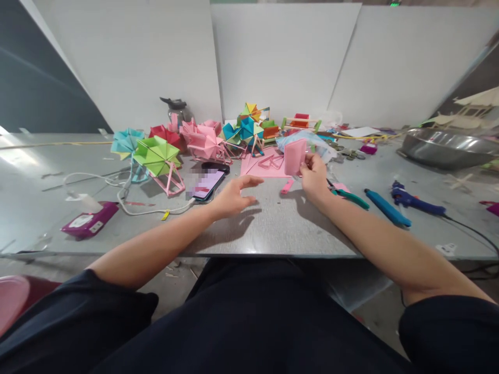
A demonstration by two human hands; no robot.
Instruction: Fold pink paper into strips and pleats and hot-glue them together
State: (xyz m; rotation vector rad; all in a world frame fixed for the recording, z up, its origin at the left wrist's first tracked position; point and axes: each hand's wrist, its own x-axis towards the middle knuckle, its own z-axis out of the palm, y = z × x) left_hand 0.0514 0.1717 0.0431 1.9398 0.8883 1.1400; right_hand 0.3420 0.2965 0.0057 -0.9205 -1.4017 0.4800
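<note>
My right hand [314,176] holds a folded pink paper piece [294,156] upright above the grey table [273,223]. My left hand [234,195] hovers open over the table, fingers spread, pointing toward a flat pink paper sheet [255,167] with pink stick triangles on it. A small pink strip [287,186] lies between the hands. A phone [206,184] with a lit screen rests just left of my left hand.
Several paper pinwheel models stand behind: green [156,154], teal [127,141], pink [205,141]. Green-handled scissors [349,196], a blue cutter [387,208] and a blue glue gun [417,201] lie right. A metal bowl [448,148] sits far right; a purple box [89,221] left.
</note>
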